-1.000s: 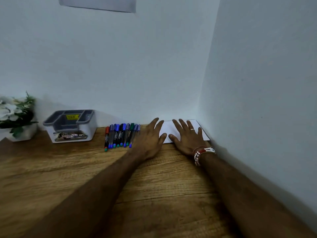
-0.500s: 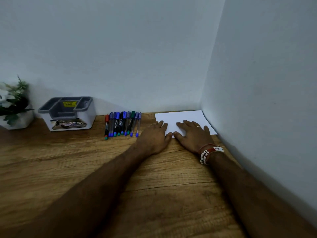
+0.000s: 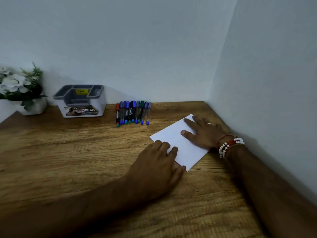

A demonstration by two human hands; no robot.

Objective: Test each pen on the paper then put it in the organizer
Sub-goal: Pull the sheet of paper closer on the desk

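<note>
The white paper [image 3: 181,145] lies blank and skewed on the desk [image 3: 68,160] by the right wall. The right hand [image 3: 204,133] presses flat on its far end, fingers spread; the left hand [image 3: 157,165] covers its near left edge, fingers bent on top, but I cannot tell whether it pinches. Behind, capped pens [image 3: 133,112] lie in a row, with the organizer [image 3: 80,100] and a plant [image 3: 20,88] further left.

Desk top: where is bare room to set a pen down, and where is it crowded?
Free: wide near-left stretch of desk before the organizer and pen row. Crowded: the right corner, where left hand and right hand touch the paper.
</note>
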